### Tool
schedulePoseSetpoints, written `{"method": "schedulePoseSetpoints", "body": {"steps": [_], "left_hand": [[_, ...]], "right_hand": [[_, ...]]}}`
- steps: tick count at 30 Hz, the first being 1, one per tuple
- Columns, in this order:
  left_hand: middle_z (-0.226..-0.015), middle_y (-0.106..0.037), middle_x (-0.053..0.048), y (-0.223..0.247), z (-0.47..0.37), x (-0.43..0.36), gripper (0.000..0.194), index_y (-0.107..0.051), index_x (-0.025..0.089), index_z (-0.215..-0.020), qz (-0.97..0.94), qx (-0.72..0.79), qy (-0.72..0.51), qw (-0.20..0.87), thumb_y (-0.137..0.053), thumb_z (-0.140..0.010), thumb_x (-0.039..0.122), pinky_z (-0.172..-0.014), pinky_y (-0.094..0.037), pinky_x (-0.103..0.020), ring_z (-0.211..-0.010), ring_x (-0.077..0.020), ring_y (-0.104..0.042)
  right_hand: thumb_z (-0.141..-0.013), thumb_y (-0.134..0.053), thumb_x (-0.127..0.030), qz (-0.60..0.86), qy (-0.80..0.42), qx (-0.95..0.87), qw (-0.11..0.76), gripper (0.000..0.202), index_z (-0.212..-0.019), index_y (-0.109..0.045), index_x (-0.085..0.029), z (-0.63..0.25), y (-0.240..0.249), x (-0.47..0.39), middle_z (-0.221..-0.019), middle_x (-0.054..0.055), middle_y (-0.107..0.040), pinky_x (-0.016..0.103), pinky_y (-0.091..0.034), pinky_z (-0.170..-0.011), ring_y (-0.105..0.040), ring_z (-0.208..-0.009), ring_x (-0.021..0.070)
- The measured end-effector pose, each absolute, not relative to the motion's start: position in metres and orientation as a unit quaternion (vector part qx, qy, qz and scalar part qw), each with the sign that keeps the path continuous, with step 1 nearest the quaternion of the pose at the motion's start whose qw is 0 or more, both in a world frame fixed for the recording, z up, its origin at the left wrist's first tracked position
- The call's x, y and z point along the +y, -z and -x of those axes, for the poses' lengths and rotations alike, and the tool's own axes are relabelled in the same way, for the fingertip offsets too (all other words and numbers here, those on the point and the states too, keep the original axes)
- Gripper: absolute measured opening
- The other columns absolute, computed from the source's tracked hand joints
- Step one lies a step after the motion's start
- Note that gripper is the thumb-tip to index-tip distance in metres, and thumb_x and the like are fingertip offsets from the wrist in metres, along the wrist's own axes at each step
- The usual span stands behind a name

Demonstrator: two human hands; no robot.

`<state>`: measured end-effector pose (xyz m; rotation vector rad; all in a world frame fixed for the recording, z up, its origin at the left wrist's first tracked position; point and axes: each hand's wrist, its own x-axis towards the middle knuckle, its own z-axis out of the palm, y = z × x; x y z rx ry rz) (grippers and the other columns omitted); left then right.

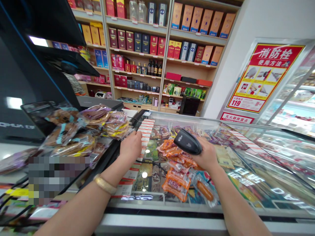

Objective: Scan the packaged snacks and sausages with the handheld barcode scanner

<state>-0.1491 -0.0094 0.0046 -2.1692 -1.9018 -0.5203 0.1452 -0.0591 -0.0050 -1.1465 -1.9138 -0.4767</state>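
My right hand is wrapped round a black barcode scanner, its head pointing up and left. Beneath the scanner, orange-wrapped sausage packs lie in a pile on the glass top of a display freezer. A single sausage in a clear wrapper lies just below my right hand. My left hand, with a gold bracelet on the wrist, is closed at the left edge of the glass, beside a strip of red-and-white labels. Whatever its fingers may hold is hidden.
Clear-bagged flat brown snacks are heaped to the left, before a dark checkout machine. A black cable crosses the glass. Behind stand shelves of boxed bottles; a red fire-hydrant poster hangs at right.
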Motion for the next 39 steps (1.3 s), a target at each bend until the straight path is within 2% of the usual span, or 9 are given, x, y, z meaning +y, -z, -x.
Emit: {"method": "schedulePoseSetpoints", "body": {"steps": [3,6,9,14,19,23,32,35,39], "left_hand": [[-0.096,-0.066,-0.012,-0.001,0.152,-0.003,0.021,-0.06,0.017,-0.097,0.732,-0.625,0.259,0.083,-0.041,-0.089,0.018,-0.069,-0.05,-0.036,-0.084,-0.0261,-0.066],[-0.091,-0.064,-0.008,0.003,0.157,0.006,0.011,-0.056,0.02,-0.09,0.727,-0.56,0.396,0.027,-0.046,-0.085,0.018,-0.075,-0.051,-0.035,-0.085,-0.0233,-0.064],[-0.087,-0.061,-0.004,0.007,0.159,0.014,0.007,-0.052,0.021,-0.088,0.713,-0.477,0.509,-0.073,-0.048,-0.082,0.021,-0.069,-0.052,-0.032,-0.081,-0.0196,-0.064],[-0.085,-0.055,-0.001,0.011,0.153,0.016,0.011,-0.048,0.022,-0.088,0.708,-0.399,0.552,-0.188,-0.051,-0.08,0.029,-0.06,-0.052,-0.027,-0.076,-0.0169,-0.064],[-0.085,-0.051,0.0,0.011,0.149,0.011,0.013,-0.045,0.022,-0.087,0.708,-0.376,0.551,-0.229,-0.053,-0.081,0.031,-0.06,-0.053,-0.025,-0.077,-0.0153,-0.063],[-0.083,-0.05,0.001,0.009,0.148,0.008,0.013,-0.044,0.022,-0.088,0.708,-0.38,0.545,-0.24,-0.052,-0.082,0.03,-0.061,-0.053,-0.024,-0.077,-0.0145,-0.062],[-0.084,-0.053,0.0,0.009,0.148,0.009,0.011,-0.047,0.021,-0.087,0.706,-0.379,0.551,-0.233,-0.052,-0.082,0.029,-0.06,-0.053,-0.024,-0.076,-0.0144,-0.062],[-0.083,-0.056,-0.002,0.008,0.147,0.006,0.007,-0.052,0.02,-0.082,0.716,-0.374,0.558,-0.188,-0.053,-0.083,0.026,-0.06,-0.054,-0.025,-0.076,-0.0149,-0.062],[-0.083,-0.065,-0.004,0.006,0.135,-0.011,0.012,-0.063,0.019,-0.079,0.77,-0.325,0.544,-0.068,-0.054,-0.087,0.021,-0.065,-0.055,-0.025,-0.078,-0.0148,-0.064]], "right_hand": [[-0.079,-0.065,-0.045,0.451,0.193,-0.763,0.42,0.032,-0.098,-0.068,-0.019,-0.145,0.006,-0.059,-0.091,0.01,-0.073,0.035,-0.054,-0.071,-0.069,-0.082,0.0259],[-0.081,-0.064,-0.046,0.446,0.194,-0.765,0.422,0.031,-0.098,-0.068,-0.02,-0.145,0.005,-0.059,-0.092,0.01,-0.073,0.034,-0.053,-0.071,-0.069,-0.083,0.0253],[-0.082,-0.063,-0.047,0.446,0.184,-0.773,0.411,0.032,-0.098,-0.067,-0.02,-0.144,0.003,-0.061,-0.089,0.009,-0.073,0.033,-0.052,-0.072,-0.069,-0.081,0.0242],[-0.079,-0.067,-0.05,0.459,0.175,-0.787,0.372,0.032,-0.088,-0.066,-0.02,-0.142,0.0,-0.063,-0.078,0.006,-0.069,0.03,-0.047,-0.065,-0.065,-0.07,0.0213],[-0.076,-0.064,-0.034,0.461,0.168,-0.809,0.324,0.014,-0.08,-0.064,-0.021,-0.138,-0.003,-0.066,-0.074,0.004,-0.065,0.029,-0.042,-0.063,-0.061,-0.069,0.0195],[-0.072,-0.06,-0.027,0.472,0.163,-0.813,0.3,0.009,-0.078,-0.063,-0.021,-0.134,-0.006,-0.068,-0.07,0.002,-0.063,0.028,-0.039,-0.062,-0.058,-0.066,0.0183],[-0.075,-0.063,-0.034,0.474,0.168,-0.806,0.311,0.013,-0.079,-0.064,-0.022,-0.135,-0.004,-0.067,-0.072,0.003,-0.065,0.028,-0.042,-0.063,-0.06,-0.067,0.0188],[-0.078,-0.066,-0.042,0.463,0.19,-0.785,0.364,0.025,-0.089,-0.066,-0.02,-0.14,-0.002,-0.064,-0.082,0.007,-0.069,0.03,-0.047,-0.067,-0.065,-0.075,0.0216],[-0.08,-0.062,-0.04,0.475,0.193,-0.743,0.43,0.026,-0.097,-0.066,-0.02,-0.149,0.0,-0.059,-0.086,0.008,-0.071,0.031,-0.05,-0.069,-0.066,-0.077,0.0228]]}}
